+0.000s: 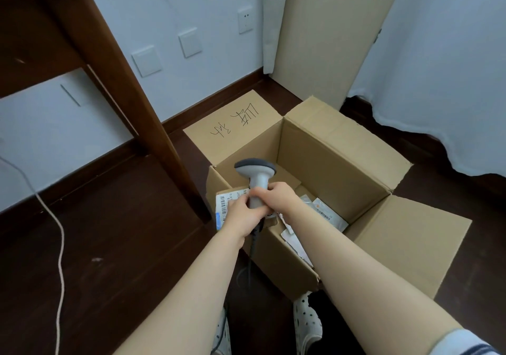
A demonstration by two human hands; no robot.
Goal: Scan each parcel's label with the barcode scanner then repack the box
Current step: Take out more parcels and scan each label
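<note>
An open cardboard box [328,160] stands on the dark floor with its flaps spread. Both hands hold a grey barcode scanner [255,172] upright over the box's near left corner. My left hand [241,212] wraps the lower handle and my right hand [279,197] grips the handle from the right. The scanner's dark cable [253,245] hangs down the box front. Under the hands a parcel with a white barcode label [226,202] rests on the box's left edge. More white parcels [325,212] lie inside the box.
A dark wooden table leg [153,124] slants down just left of the box. A tall cardboard sheet [328,34] leans against the wall behind, with a white curtain [443,67] at right. A white cord [59,245] trails on the floor at left. Spotted slippers [306,322] show below.
</note>
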